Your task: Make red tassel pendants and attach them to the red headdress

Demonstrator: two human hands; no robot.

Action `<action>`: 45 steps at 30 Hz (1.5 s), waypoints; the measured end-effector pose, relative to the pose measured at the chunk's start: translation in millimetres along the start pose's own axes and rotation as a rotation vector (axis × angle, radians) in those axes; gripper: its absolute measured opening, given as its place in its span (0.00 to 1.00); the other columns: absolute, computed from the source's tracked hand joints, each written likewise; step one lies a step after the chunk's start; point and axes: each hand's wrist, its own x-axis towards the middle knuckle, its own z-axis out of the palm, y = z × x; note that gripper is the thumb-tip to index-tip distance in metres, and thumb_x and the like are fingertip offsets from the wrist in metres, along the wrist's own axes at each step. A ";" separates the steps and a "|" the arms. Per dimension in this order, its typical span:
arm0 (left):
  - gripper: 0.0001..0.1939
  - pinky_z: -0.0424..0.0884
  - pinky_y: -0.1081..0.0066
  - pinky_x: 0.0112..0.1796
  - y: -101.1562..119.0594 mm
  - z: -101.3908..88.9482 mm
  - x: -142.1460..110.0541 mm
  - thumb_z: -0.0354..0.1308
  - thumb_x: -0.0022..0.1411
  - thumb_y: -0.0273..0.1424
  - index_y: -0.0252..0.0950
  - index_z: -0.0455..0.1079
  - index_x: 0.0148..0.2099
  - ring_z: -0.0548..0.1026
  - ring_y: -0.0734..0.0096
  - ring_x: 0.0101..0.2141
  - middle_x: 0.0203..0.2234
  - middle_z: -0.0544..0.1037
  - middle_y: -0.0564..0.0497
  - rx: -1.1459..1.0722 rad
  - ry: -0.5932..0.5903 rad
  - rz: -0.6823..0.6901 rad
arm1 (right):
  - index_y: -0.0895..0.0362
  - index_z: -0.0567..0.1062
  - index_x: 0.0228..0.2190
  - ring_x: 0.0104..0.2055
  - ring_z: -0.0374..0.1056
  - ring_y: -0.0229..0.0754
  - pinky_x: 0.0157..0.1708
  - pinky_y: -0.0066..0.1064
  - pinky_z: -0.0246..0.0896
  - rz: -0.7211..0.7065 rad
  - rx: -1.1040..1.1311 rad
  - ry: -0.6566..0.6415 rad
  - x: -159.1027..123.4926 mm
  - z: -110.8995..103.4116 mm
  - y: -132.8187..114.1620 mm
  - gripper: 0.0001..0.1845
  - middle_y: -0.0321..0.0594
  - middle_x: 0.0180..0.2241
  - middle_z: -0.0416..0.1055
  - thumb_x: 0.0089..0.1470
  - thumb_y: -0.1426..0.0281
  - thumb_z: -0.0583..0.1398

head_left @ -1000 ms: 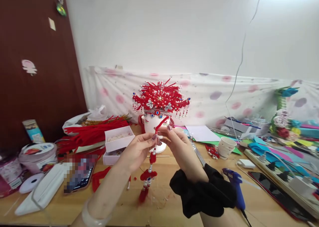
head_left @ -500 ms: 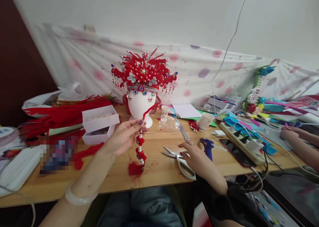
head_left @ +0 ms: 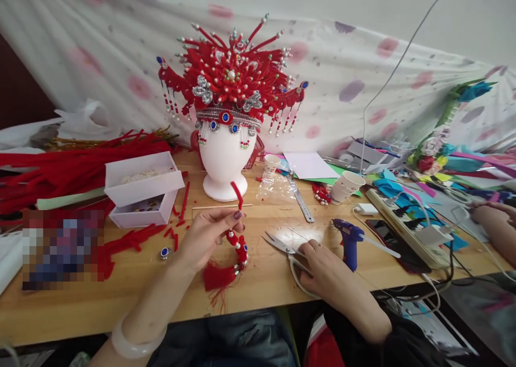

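Note:
My left hand (head_left: 213, 235) is closed in a pinch on a red beaded tassel strand. A short red stem (head_left: 237, 192) stands up above its fingers. Below them hang beads, red pieces and the red tassel (head_left: 220, 276), curving close over the table. My right hand (head_left: 322, 267) lies over the handles of the scissors (head_left: 282, 244), its fingers bent around them. The blades rest on the wood, slightly apart, pointing left. Behind my hands, a white foam head (head_left: 226, 160) wears a red beaded headdress (head_left: 231, 77) with blue gems.
A blue glue gun (head_left: 350, 243) lies right of my right hand, near a phone (head_left: 393, 243) and a power strip (head_left: 407, 232). White boxes (head_left: 141, 181) stand left. A steel ruler (head_left: 302, 201) and paper cup (head_left: 346, 187) lie behind. Another person's hand (head_left: 494, 219) is far right.
The view has moved closer to the table. My right hand has come down further onto the scissors' handles. The strand in my left hand has swung, and its lower part now curls.

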 end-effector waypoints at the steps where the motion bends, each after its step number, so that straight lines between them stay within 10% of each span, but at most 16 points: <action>1: 0.17 0.68 0.77 0.26 -1.4 -2.1 0.2 0.76 0.42 0.40 0.33 0.81 0.30 0.75 0.75 0.26 0.20 0.79 0.51 0.042 0.033 0.016 | 0.60 0.72 0.35 0.41 0.73 0.53 0.41 0.39 0.64 -0.001 0.026 -0.030 -1.3 -6.1 -0.6 0.10 0.50 0.37 0.73 0.48 0.78 0.57; 11: 0.12 0.75 0.68 0.43 -7.0 -6.6 -2.5 0.72 0.50 0.32 0.38 0.83 0.39 0.81 0.63 0.39 0.34 0.85 0.47 0.144 0.150 0.048 | 0.52 0.64 0.41 0.37 0.69 0.42 0.37 0.32 0.68 0.015 0.815 0.140 -8.8 -22.4 -5.6 0.18 0.39 0.36 0.69 0.53 0.59 0.63; 23: 0.08 0.73 0.67 0.39 -10.3 5.6 -7.7 0.65 0.55 0.27 0.41 0.83 0.38 0.79 0.61 0.36 0.34 0.85 0.47 0.386 0.063 0.135 | 0.51 0.53 0.52 0.50 0.67 0.48 0.49 0.39 0.65 -0.066 0.785 0.021 21.1 -20.2 -39.6 0.37 0.44 0.46 0.67 0.47 0.60 0.66; 45: 0.10 0.69 0.71 0.34 -17.0 10.6 -0.4 0.61 0.58 0.25 0.42 0.84 0.34 0.79 0.65 0.32 0.30 0.85 0.52 0.583 -0.096 0.167 | 0.55 0.71 0.41 0.28 0.61 0.38 0.29 0.29 0.56 0.020 0.968 -0.028 33.1 -10.6 -40.3 0.19 0.32 0.26 0.66 0.50 0.60 0.66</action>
